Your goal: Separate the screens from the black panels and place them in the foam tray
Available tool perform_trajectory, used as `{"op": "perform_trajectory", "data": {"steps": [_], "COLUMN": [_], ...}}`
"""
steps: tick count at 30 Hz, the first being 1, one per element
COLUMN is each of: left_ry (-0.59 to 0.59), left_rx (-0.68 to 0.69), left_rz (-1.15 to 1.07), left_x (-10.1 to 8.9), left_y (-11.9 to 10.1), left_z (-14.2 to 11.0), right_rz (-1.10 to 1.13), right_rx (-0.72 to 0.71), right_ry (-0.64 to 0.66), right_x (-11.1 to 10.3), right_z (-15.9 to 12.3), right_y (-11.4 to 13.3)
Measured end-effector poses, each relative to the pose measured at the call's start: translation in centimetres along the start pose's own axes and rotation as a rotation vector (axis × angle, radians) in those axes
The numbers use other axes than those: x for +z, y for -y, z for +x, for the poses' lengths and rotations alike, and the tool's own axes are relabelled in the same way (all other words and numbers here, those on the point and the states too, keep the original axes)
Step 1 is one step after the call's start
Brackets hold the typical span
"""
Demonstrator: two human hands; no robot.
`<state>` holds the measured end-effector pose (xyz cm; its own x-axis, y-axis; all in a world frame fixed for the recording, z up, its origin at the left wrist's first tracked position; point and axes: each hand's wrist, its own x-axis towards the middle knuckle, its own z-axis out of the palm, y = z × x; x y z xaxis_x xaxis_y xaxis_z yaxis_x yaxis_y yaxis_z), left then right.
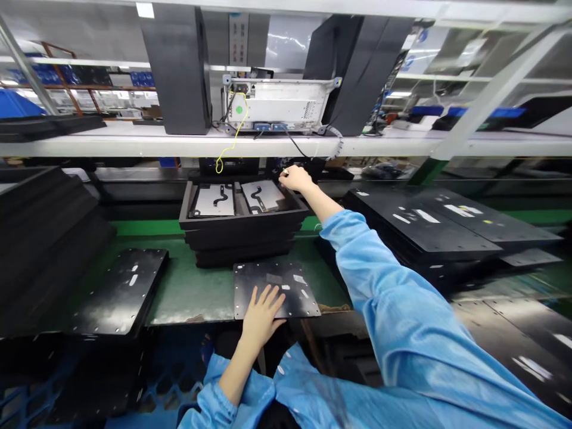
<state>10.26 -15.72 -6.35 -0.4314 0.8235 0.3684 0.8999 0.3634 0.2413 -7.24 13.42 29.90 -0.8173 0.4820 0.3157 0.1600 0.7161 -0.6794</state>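
My left hand (260,316) lies with fingers spread on the near edge of a flat black panel (261,274), which has small holes along its edges and pale labels. My right hand (295,178) is stretched forward beyond the back right corner of a black foam tray (241,224). Its fingers are closed, with a tiny pale-green spot at the tips; what they hold is too small to name. Inside the tray lie two silvery flat parts, a left one (210,201) and a right one (272,193), each with a black curved strip.
More trays are stacked under the top one. A similar black panel (123,289) lies left, beside a tall dark stack (44,238). Piled black panels (420,220) stand right. Overhead, a white shelf (134,146) carries a metal-cased device (281,104); a yellow cord (232,146) hangs down.
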Motion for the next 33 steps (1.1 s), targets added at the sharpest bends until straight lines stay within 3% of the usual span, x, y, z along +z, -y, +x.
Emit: {"op": "perform_trajectory", "data": {"steps": [2, 5, 8, 11, 14, 16, 18, 21, 25, 27, 29, 33], "left_ry": [-0.006, -0.015, -0.093, -0.244, -0.243, -0.203, -0.199, -0.236, -0.222, -0.206, -0.212, -0.268], "left_rx": [0.002, -0.009, -0.121, -0.313, -0.457, -0.542, -0.625, -0.708, -0.765, -0.772, -0.756, -0.7], "left_rz": [-0.034, -0.178, -0.368, -0.398, -0.407, -0.427, -0.429, -0.418, -0.399, -0.392, -0.378, -0.301], "left_x": [-0.1, -1.0, -2.5, -3.3, -2.6, -1.9, -1.2, -0.6, -0.8, -1.0, -1.3, -1.5], "left_y": [-0.1, 0.5, 2.4, 5.2, 7.0, 7.2, 6.8, 6.1, 5.8, 5.9, 6.0, 6.2], "left_z": [0.1, -0.2, -1.5, -3.7, -5.5, -6.0, -6.1, -5.9, -5.9, -5.9, -5.9, -5.5], "right_rz": [-0.004, 0.105, 0.189, 0.174, 0.107, 0.093, 0.085, 0.128, 0.353, 0.373, 0.328, 0.128], "right_rx": [-0.114, -0.316, -0.346, -0.132, 0.175, 0.297, 0.308, 0.237, 0.283, 0.31, 0.28, 0.201], "right_ry": [-0.148, -0.28, -0.299, -0.169, -0.023, -0.028, -0.109, -0.152, 0.059, 0.057, 0.047, 0.132], "right_x": [-1.1, -3.1, -3.1, 0.0, 4.2, 6.4, 7.7, 8.9, 10.9, 11.8, 12.3, 12.0], "right_z": [-1.9, -7.4, -14.6, -20.6, -23.5, -24.1, -24.5, -26.6, -32.0, -33.8, -34.2, -32.1], "right_y": [0.1, -0.8, -5.0, -12.7, -20.9, -24.7, -26.7, -27.2, -26.6, -26.5, -26.4, -26.0]}}
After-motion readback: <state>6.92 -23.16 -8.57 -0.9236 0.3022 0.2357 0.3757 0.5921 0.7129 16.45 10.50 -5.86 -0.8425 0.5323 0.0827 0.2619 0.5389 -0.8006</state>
